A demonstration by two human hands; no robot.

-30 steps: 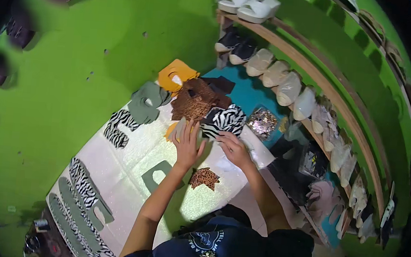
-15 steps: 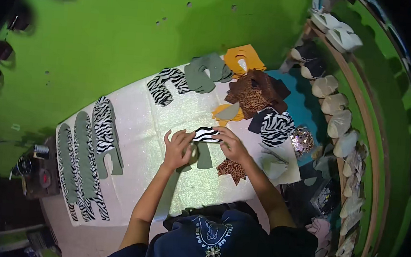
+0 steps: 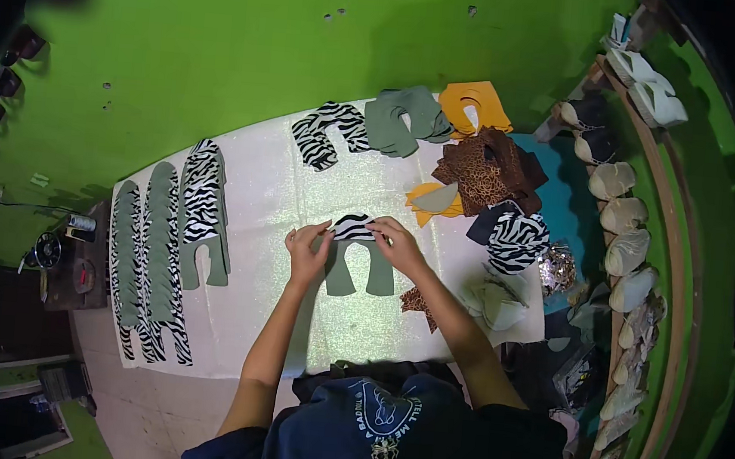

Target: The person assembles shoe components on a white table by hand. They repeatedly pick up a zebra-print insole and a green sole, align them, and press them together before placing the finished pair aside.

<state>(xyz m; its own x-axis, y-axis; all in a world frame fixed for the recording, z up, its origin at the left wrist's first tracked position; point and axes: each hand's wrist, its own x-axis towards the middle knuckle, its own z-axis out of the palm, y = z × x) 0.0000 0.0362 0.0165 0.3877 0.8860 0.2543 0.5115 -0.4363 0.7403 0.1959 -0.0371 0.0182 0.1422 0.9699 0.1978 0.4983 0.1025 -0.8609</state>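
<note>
Between both hands is a small curved zebra-print piece (image 3: 354, 228). My left hand (image 3: 307, 249) pinches its left end, while the fingers of my right hand (image 3: 397, 244) are closed on its right end. Directly under it lies a grey-green U-shaped cutout (image 3: 342, 278), its two legs spread toward me. The zebra strip covers the curved top of the cutout; whether it lies flat against it I cannot tell. Beside my right forearm a leopard-print scrap (image 3: 417, 304) shows, partly hidden by the arm.
Overlapping rows of green and zebra cutouts (image 3: 159, 248) fill the table's left end. At the back are a zebra U-shape (image 3: 316, 135), green cutouts (image 3: 398, 120), orange cutouts (image 3: 474, 100) and brown leopard-print pieces (image 3: 484, 174). A shoe-form rack (image 3: 627, 215) borders the right side.
The zebra-print piece has come into line over the curved top of the grey-green cutout, whose two legs now both show. The whole view has shifted slightly.
</note>
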